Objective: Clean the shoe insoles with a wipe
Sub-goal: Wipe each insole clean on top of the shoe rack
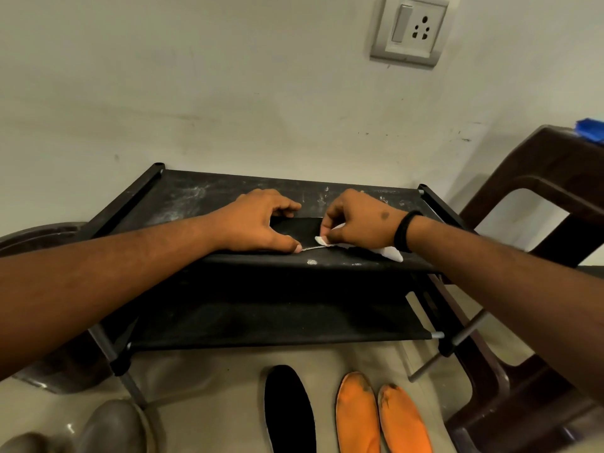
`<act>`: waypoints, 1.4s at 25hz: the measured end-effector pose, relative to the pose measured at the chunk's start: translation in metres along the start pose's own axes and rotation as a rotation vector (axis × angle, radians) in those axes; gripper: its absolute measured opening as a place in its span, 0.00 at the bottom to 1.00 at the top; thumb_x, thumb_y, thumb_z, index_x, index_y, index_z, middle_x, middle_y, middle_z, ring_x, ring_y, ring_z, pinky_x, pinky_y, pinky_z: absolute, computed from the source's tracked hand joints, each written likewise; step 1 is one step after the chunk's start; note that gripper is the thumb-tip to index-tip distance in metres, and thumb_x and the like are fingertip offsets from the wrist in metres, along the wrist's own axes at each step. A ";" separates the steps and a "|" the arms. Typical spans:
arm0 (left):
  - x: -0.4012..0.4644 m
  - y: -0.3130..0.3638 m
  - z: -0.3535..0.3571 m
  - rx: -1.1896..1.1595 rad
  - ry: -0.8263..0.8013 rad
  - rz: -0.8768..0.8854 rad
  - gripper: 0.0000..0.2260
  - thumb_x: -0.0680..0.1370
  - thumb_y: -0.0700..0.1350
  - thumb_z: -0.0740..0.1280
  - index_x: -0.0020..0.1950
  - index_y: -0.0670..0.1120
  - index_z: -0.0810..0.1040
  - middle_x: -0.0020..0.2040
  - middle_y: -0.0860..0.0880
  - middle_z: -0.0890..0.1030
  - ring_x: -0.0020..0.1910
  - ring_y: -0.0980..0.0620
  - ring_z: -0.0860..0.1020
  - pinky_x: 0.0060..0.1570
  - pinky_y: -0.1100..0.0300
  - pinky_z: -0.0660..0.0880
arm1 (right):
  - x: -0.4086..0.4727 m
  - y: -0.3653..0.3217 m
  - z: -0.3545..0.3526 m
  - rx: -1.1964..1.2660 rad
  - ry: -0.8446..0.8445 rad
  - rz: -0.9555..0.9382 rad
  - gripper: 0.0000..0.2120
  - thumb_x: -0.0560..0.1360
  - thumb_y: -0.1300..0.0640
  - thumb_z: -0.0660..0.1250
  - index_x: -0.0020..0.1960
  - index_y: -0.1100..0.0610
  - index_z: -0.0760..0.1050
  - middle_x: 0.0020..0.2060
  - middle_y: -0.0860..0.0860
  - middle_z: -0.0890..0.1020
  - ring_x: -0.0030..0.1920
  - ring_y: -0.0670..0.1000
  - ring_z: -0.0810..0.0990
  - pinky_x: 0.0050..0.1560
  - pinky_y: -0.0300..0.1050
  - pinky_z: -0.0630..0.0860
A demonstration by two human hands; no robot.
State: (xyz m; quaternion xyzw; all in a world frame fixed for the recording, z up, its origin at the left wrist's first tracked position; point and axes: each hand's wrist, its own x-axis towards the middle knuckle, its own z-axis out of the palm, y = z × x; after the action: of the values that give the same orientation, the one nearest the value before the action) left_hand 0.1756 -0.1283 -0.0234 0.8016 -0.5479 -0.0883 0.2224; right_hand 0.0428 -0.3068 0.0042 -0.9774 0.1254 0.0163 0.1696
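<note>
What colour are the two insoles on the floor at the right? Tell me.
Orange, with dark grime at the toes; the head view shows them.

You get dim, warm, even light, soft shadow under the rack's top shelf [183, 197], wide-angle bending and blur at frame edges.

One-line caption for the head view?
Left hand steadies black insole on black rack; right hand rubs it with white wipe.

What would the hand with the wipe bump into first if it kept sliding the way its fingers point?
The right hand, pinching the white wipe, points its fingers leftward along the black insole on the rack's top shelf. It would probably meet the left hand first, which holds that insole down.
</note>
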 end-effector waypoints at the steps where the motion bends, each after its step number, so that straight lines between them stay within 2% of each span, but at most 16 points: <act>1: 0.000 0.001 0.000 0.001 0.001 0.001 0.46 0.59 0.72 0.66 0.73 0.52 0.72 0.59 0.57 0.77 0.57 0.59 0.75 0.64 0.54 0.73 | -0.003 0.002 -0.001 0.032 -0.011 0.008 0.05 0.74 0.58 0.71 0.43 0.59 0.83 0.42 0.51 0.85 0.43 0.49 0.83 0.47 0.41 0.80; 2: 0.001 0.001 0.000 0.000 0.004 0.003 0.46 0.59 0.72 0.66 0.73 0.52 0.73 0.59 0.57 0.77 0.57 0.59 0.75 0.64 0.54 0.73 | -0.002 0.010 -0.002 0.002 0.035 0.056 0.05 0.74 0.58 0.70 0.43 0.59 0.83 0.41 0.53 0.85 0.43 0.51 0.83 0.48 0.44 0.81; 4: -0.001 0.001 0.001 -0.008 0.009 0.002 0.45 0.58 0.72 0.66 0.71 0.52 0.74 0.59 0.56 0.77 0.57 0.58 0.75 0.64 0.53 0.73 | -0.001 0.025 -0.007 -0.216 0.174 0.170 0.06 0.74 0.57 0.68 0.43 0.59 0.80 0.41 0.55 0.83 0.43 0.56 0.81 0.48 0.52 0.81; 5: -0.001 0.000 0.001 -0.013 0.010 0.001 0.45 0.58 0.72 0.66 0.71 0.52 0.74 0.59 0.56 0.77 0.58 0.58 0.75 0.65 0.52 0.73 | -0.003 0.030 -0.009 -0.276 0.195 0.190 0.06 0.74 0.56 0.67 0.44 0.59 0.79 0.41 0.55 0.83 0.42 0.56 0.81 0.48 0.53 0.81; 9: 0.000 0.000 0.001 -0.026 0.007 -0.001 0.44 0.58 0.73 0.66 0.71 0.53 0.74 0.60 0.55 0.77 0.58 0.58 0.75 0.65 0.52 0.73 | -0.012 0.034 -0.018 -0.091 0.052 0.126 0.05 0.74 0.59 0.70 0.42 0.59 0.83 0.39 0.52 0.85 0.41 0.50 0.82 0.46 0.45 0.80; 12: -0.001 0.000 0.001 -0.021 0.005 0.004 0.44 0.58 0.72 0.66 0.71 0.53 0.75 0.60 0.55 0.77 0.59 0.57 0.75 0.65 0.52 0.72 | -0.010 0.043 -0.021 -0.206 0.149 0.181 0.07 0.74 0.60 0.68 0.44 0.64 0.81 0.39 0.59 0.84 0.41 0.58 0.82 0.48 0.52 0.81; 13: -0.001 -0.001 0.002 -0.022 0.004 0.004 0.44 0.59 0.72 0.66 0.71 0.53 0.74 0.60 0.55 0.76 0.59 0.57 0.75 0.65 0.52 0.72 | -0.011 0.044 -0.021 -0.203 0.146 0.180 0.08 0.74 0.60 0.67 0.44 0.65 0.81 0.40 0.60 0.84 0.42 0.59 0.82 0.47 0.51 0.81; 15: 0.000 -0.002 0.001 -0.026 0.004 0.005 0.44 0.59 0.72 0.66 0.71 0.53 0.74 0.60 0.55 0.76 0.59 0.58 0.75 0.65 0.53 0.72 | -0.012 0.043 -0.022 -0.148 0.141 0.155 0.07 0.74 0.61 0.68 0.44 0.64 0.82 0.40 0.57 0.85 0.41 0.54 0.82 0.45 0.46 0.80; 19: 0.000 -0.001 0.001 -0.025 -0.001 0.009 0.44 0.59 0.72 0.66 0.71 0.53 0.74 0.60 0.55 0.76 0.58 0.58 0.75 0.65 0.55 0.73 | -0.007 0.038 -0.017 -0.159 0.160 0.112 0.05 0.75 0.60 0.68 0.43 0.60 0.82 0.41 0.55 0.84 0.44 0.54 0.83 0.50 0.51 0.81; 22: 0.001 -0.001 0.001 -0.027 0.005 0.014 0.44 0.59 0.72 0.66 0.71 0.53 0.74 0.60 0.55 0.76 0.58 0.58 0.75 0.64 0.56 0.72 | 0.001 0.026 -0.011 -0.138 0.188 0.103 0.05 0.75 0.59 0.68 0.44 0.59 0.82 0.44 0.54 0.84 0.47 0.54 0.82 0.49 0.49 0.79; 26: 0.001 -0.001 0.000 -0.011 -0.005 0.019 0.44 0.59 0.72 0.65 0.72 0.53 0.74 0.60 0.56 0.76 0.58 0.58 0.75 0.62 0.59 0.72 | 0.013 -0.003 0.009 0.044 0.192 0.043 0.05 0.75 0.60 0.69 0.44 0.59 0.83 0.43 0.52 0.85 0.47 0.50 0.82 0.50 0.43 0.78; 29: 0.000 0.004 -0.001 -0.013 0.006 0.056 0.37 0.61 0.70 0.66 0.66 0.54 0.77 0.54 0.55 0.78 0.52 0.57 0.76 0.56 0.54 0.75 | 0.023 -0.026 0.021 0.209 0.139 -0.030 0.04 0.73 0.59 0.72 0.43 0.60 0.84 0.41 0.52 0.85 0.45 0.49 0.83 0.48 0.40 0.79; 32: -0.001 0.004 -0.002 -0.035 0.010 0.046 0.38 0.62 0.68 0.68 0.69 0.54 0.74 0.55 0.55 0.79 0.54 0.56 0.77 0.57 0.52 0.76 | 0.036 -0.034 0.023 -0.046 0.249 -0.014 0.05 0.74 0.58 0.68 0.47 0.59 0.82 0.44 0.54 0.84 0.45 0.54 0.82 0.47 0.48 0.80; 35: -0.001 0.001 -0.001 -0.054 0.014 0.065 0.31 0.62 0.67 0.69 0.62 0.54 0.78 0.52 0.54 0.81 0.52 0.54 0.78 0.56 0.48 0.76 | 0.027 -0.039 0.023 -0.004 0.122 -0.108 0.05 0.74 0.59 0.68 0.44 0.60 0.81 0.41 0.53 0.84 0.43 0.51 0.82 0.44 0.44 0.78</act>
State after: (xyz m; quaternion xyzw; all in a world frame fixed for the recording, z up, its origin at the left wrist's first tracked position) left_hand 0.1744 -0.1278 -0.0222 0.7778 -0.5693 -0.0902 0.2505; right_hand 0.0787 -0.2697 -0.0063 -0.9823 0.0823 -0.0521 0.1602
